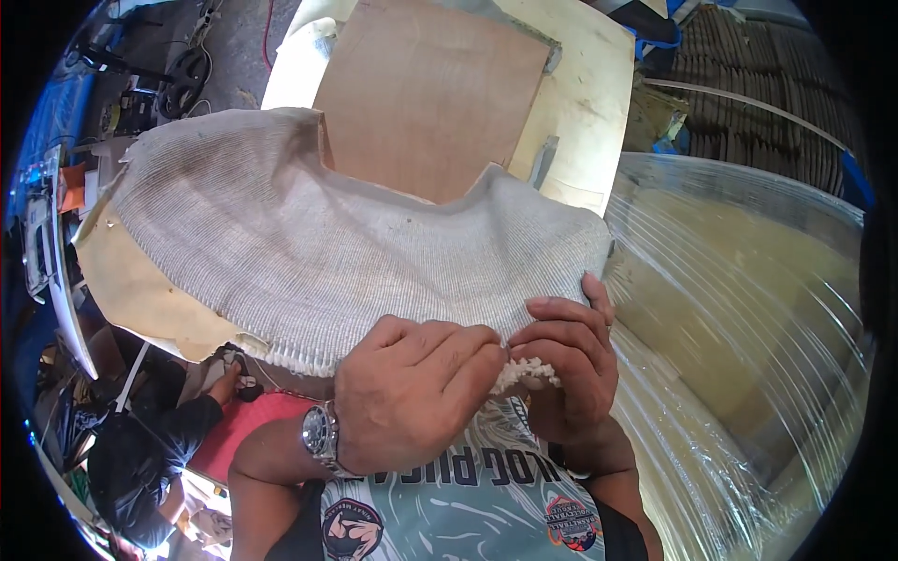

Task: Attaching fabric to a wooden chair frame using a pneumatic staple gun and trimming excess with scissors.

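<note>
Wooden board [421,93] beyond, plastic wrap [739,299] alongside; left hand [407,397] and right hand [585,369], pinching grip on grey fabric [402,257] edge.

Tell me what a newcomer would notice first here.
Probably the big ribbed grey-white fabric spread across the middle. Next, the left hand and right hand close together at its near edge, with a silver watch on the left wrist. Shiny clear plastic wrap also stands out at right.

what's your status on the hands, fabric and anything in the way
Left hand and right hand close together at near edge of fabric. Fabric spread out, frayed fringe showing. Board beyond, clear of both hands.
</note>
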Demonstrator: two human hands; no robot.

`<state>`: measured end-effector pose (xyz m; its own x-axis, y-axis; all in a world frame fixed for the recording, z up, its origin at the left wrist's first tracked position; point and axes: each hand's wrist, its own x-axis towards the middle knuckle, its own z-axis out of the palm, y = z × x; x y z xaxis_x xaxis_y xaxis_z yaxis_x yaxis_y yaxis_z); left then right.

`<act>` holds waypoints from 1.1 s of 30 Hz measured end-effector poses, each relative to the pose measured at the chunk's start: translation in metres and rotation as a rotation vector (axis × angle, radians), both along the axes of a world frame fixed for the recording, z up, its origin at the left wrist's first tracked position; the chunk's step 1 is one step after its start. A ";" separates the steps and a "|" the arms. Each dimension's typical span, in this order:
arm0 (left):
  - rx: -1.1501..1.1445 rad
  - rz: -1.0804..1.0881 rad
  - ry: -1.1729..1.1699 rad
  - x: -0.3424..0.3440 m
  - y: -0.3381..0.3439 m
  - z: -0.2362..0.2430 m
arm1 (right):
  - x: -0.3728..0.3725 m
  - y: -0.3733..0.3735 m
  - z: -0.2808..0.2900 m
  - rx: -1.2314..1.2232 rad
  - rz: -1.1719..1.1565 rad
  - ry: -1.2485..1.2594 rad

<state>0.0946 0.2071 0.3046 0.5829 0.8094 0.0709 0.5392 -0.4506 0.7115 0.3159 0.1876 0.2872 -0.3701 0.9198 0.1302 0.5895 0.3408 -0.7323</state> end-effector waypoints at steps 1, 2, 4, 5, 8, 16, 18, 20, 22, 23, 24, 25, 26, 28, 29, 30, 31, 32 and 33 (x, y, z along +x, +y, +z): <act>0.041 0.010 -0.029 0.000 -0.001 -0.002 | -0.001 0.000 -0.002 0.004 -0.008 0.025; 0.059 0.016 -0.051 0.000 -0.002 -0.004 | -0.001 -0.001 -0.005 0.015 -0.024 0.064; 0.084 0.027 -0.087 0.001 -0.004 -0.007 | -0.003 -0.002 -0.010 0.031 -0.026 0.087; 0.094 0.030 -0.098 0.001 -0.005 -0.009 | -0.002 -0.002 -0.011 0.056 -0.022 0.108; 0.132 0.002 -0.120 0.001 -0.005 -0.011 | 0.000 -0.002 -0.012 0.000 -0.013 0.151; 0.015 0.069 -0.054 0.005 -0.006 -0.001 | -0.003 0.004 -0.013 0.033 -0.020 0.266; 0.063 0.030 -0.005 0.003 -0.007 0.000 | 0.002 0.006 -0.013 0.080 0.018 0.232; 0.105 -0.004 -0.029 0.002 -0.010 0.000 | 0.013 0.007 -0.008 0.077 0.117 0.157; 0.171 -0.012 -0.044 0.004 -0.012 -0.001 | 0.023 0.004 -0.001 0.063 0.159 0.099; 0.189 -0.008 -0.045 0.005 -0.014 -0.001 | 0.026 0.003 0.003 0.062 0.171 0.093; 0.206 0.000 -0.041 0.007 -0.016 -0.001 | 0.028 0.002 0.006 0.049 0.188 0.056; 0.239 0.009 -0.049 0.009 -0.018 -0.002 | 0.027 0.000 0.008 0.080 0.183 0.082; 0.256 0.020 -0.057 0.011 -0.021 -0.002 | 0.026 -0.001 0.008 0.093 0.180 0.080; 0.280 0.064 -0.046 0.013 -0.027 -0.003 | 0.021 -0.002 0.007 0.140 0.162 0.075; 0.287 0.099 -0.027 0.015 -0.030 -0.004 | 0.019 -0.002 0.005 0.174 0.147 0.074; 0.289 0.131 -0.008 0.016 -0.034 -0.004 | 0.019 -0.002 0.004 0.210 0.149 0.068; 0.278 0.138 -0.010 0.016 -0.037 -0.004 | 0.018 -0.003 0.002 0.176 0.138 0.082; 0.273 0.142 -0.018 0.016 -0.037 -0.005 | 0.018 -0.003 0.001 0.155 0.143 0.087; 0.253 0.148 -0.028 0.016 -0.037 -0.007 | 0.019 -0.003 0.000 0.128 0.128 0.098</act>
<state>0.1105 0.1704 0.2979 0.4548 0.8399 0.2961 0.5939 -0.5338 0.6019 0.3347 0.1843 0.2876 -0.4630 0.8396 0.2842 0.4632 0.5025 -0.7300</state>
